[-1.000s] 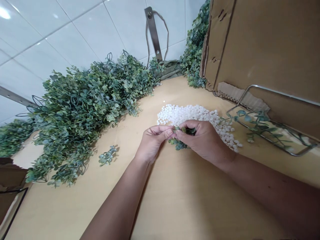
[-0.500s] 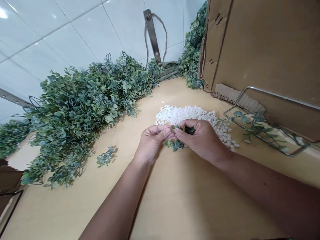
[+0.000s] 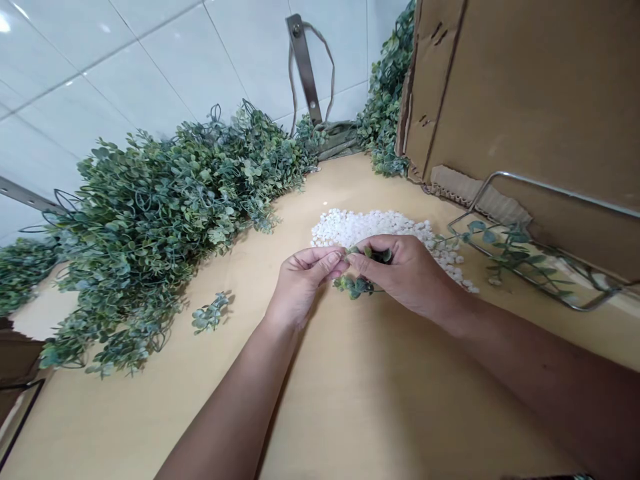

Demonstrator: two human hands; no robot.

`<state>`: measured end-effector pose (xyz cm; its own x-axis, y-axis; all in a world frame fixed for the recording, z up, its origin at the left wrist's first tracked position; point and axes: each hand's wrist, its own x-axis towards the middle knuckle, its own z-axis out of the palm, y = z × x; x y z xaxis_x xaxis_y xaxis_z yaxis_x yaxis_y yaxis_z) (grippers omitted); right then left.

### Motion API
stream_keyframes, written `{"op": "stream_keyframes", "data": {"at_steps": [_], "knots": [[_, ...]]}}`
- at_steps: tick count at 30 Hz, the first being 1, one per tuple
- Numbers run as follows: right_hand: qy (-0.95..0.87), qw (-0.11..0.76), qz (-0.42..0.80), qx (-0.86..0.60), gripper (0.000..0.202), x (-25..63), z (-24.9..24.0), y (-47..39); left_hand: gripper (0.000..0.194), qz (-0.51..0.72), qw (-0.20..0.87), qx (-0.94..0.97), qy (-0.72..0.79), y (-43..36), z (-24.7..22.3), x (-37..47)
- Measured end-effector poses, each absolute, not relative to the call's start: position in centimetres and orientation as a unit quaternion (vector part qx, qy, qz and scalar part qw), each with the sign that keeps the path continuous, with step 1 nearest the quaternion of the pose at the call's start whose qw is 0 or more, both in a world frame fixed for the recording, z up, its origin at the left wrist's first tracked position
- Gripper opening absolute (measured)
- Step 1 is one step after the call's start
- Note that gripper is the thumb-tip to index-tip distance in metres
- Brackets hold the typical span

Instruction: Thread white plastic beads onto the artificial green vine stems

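Note:
Near the middle of the view, my right hand (image 3: 400,270) pinches a small green leafy sprig (image 3: 356,287), whose leaves show around and below the fingers. My left hand (image 3: 307,277) is closed, thumb against forefinger, with its fingertips right beside the sprig's end; whatever it pinches is too small to make out. Just behind both hands, a spread of small white pieces (image 3: 370,223) lies on the tan table (image 3: 320,400). A loose leafy sprig (image 3: 210,313) rests on the table to the left of my left hand.
A large heap of green foliage (image 3: 170,200) fills the left and back. More foliage (image 3: 390,100) stands beside a big cardboard box (image 3: 540,107) at right. A wire frame (image 3: 555,303) with leafy stems (image 3: 525,257) lies before the box. A metal strip (image 3: 304,67) leans on the tiled wall.
The fingertips of my two hands have moved slightly apart. The sprig in my right hand has shifted a little to the right.

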<state>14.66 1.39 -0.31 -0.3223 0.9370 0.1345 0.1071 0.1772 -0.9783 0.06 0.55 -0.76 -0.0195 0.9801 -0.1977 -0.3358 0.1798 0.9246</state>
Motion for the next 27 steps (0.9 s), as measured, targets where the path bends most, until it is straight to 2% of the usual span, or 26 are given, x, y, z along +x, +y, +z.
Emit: {"op": "stream_keyframes", "data": {"at_steps": [27], "knots": [[-0.686, 0.437, 0.383, -0.438, 0.013, 14.23, -0.48, 1.17, 0.023, 0.541, 0.624, 0.351, 0.441, 0.45, -1.18, 0.26]]}}
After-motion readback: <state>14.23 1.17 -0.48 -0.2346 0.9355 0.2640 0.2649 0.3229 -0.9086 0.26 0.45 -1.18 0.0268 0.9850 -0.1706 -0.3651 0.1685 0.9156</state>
